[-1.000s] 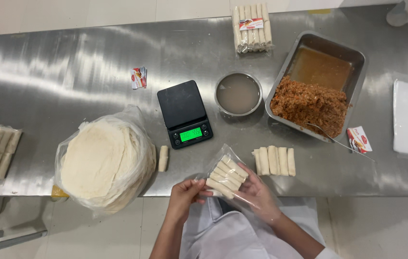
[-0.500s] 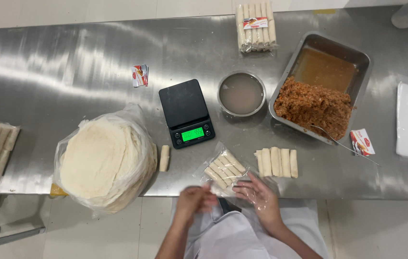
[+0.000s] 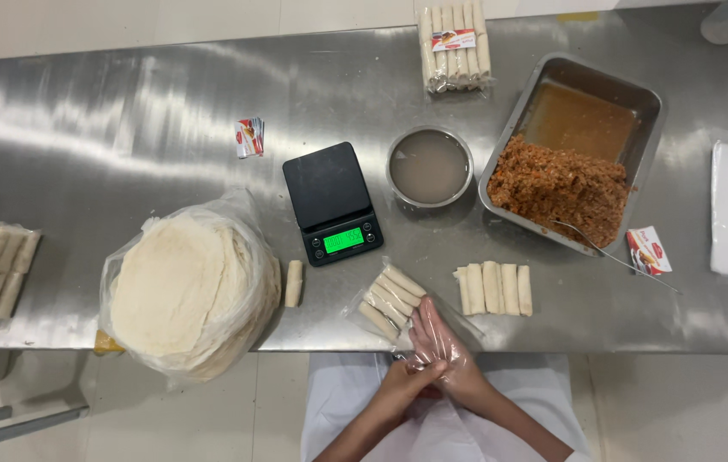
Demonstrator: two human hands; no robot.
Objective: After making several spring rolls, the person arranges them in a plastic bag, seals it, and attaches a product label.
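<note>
Spring rolls in a clear plastic bag [image 3: 391, 301] lie at the near edge of the steel table [image 3: 124, 111], just below the black scale [image 3: 331, 202]. The right hand [image 3: 443, 351], fingers together inside the bag's open end, lies flat on it; the left hand [image 3: 402, 389] pinches the bag's mouth beside it. Five loose rolls [image 3: 494, 288] lie just right; a wrapper stack [image 3: 189, 295] sits left.

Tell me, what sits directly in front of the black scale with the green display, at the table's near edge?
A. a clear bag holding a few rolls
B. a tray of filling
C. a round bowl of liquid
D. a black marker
A: the clear bag of rolls lies just below the scale, with the right hand on it.
</note>
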